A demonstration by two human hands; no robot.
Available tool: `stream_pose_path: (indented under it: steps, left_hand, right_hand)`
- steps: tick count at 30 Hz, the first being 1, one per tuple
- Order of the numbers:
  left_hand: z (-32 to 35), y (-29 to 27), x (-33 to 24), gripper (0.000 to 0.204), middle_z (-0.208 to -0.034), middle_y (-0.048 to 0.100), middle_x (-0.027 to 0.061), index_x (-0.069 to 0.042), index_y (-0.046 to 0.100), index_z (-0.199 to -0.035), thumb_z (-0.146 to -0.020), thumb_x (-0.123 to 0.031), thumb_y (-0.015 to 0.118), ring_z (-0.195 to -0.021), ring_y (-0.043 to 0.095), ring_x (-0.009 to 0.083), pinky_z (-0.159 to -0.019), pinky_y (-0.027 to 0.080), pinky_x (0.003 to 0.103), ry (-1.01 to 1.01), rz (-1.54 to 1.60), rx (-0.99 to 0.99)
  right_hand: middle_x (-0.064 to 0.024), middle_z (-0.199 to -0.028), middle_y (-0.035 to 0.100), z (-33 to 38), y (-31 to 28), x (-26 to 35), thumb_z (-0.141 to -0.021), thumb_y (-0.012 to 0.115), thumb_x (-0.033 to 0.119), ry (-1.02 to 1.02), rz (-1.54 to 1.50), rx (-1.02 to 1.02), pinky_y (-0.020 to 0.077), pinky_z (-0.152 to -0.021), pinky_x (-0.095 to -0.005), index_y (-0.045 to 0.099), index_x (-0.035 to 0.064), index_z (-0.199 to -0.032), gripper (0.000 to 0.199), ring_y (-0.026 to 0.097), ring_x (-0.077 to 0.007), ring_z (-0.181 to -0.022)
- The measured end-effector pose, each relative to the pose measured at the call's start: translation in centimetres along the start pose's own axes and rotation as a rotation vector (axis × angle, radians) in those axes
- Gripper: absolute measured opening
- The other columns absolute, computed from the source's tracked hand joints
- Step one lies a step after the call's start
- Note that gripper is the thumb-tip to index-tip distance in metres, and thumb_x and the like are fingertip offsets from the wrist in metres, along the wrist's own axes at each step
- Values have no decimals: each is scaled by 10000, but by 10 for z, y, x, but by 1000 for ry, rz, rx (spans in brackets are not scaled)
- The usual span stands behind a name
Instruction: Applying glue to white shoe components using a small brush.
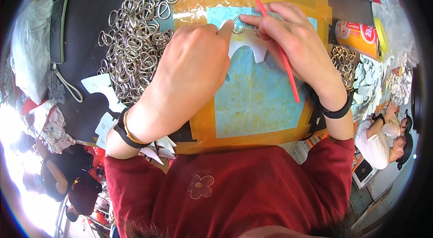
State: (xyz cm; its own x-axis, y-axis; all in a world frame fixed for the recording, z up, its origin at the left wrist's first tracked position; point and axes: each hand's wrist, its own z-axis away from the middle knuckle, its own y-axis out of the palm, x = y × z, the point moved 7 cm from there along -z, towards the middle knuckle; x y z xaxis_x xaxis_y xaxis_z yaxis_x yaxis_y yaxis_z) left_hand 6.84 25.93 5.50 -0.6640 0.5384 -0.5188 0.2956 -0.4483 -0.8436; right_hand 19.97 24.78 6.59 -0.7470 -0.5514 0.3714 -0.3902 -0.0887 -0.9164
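Note:
My left hand is closed, its fingertips at the edge of a silver D-shaped metal ring. My right hand has a long thin red stick across its fingers, and its index fingertip meets the same ring from the other side. Another bit of metal shows by the right fingers, partly hidden. Below the fingertips lies a white cut piece with a curved notch, on a blue work sheet. My left fingers cover part of that piece.
Left of my hands lies a big heap of metal rings, with white cut pieces beside it. Orange tape borders the sheet. At right are an orange tub, more rings and white pieces. Other people sit at both sides.

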Motion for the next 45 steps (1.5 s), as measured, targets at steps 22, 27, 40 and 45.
stream_pose_path:
  steps: [22, 27, 40, 45]
  left_hand:
    - [-5, -1, 11, 353, -682, 644, 190, 35, 492, -1162, -832, -65, 567, -715, 667, 371, -665, 513, 438, 10, 14, -105]
    - [-9, -2, 24, 334, -676, 654, 165, 46, 583, -1076, -799, -118, 675, -676, 672, 316, -644, 520, 381, 41, 10, -139]
    - [-10, -8, 21, 679, -1036, 643, 259, 74, 520, -1099, -634, -292, 853, -1003, 643, 381, -837, 528, 405, -203, -121, -78]
    - [-15, 1, 37, 628, -1004, 667, 213, 31, 567, -1079, -605, -252, 867, -983, 655, 345, -837, 530, 382, -257, -32, -123]
  right_hand:
    - [-78, -791, 609, 31, -49, 19, -724, 605, -74, -26, -177, -177, 497, -683, -389, 630, 18, -1172, 458, 596, -270, -767]
    - [-53, -778, 562, 76, -83, 39, -718, 618, -97, -17, -92, -265, 483, -665, -364, 626, 44, -1214, 516, 566, -236, -725]
    - [-117, -740, 584, 124, -53, 2, -909, 503, 78, 127, 49, -29, 462, -616, -416, 538, 26, -1023, 130, 598, -278, -657]
    - [-127, -727, 589, 99, -35, -9, -909, 483, 102, 123, 149, 57, 456, -595, -453, 496, 42, -1007, 116, 624, -347, -703]
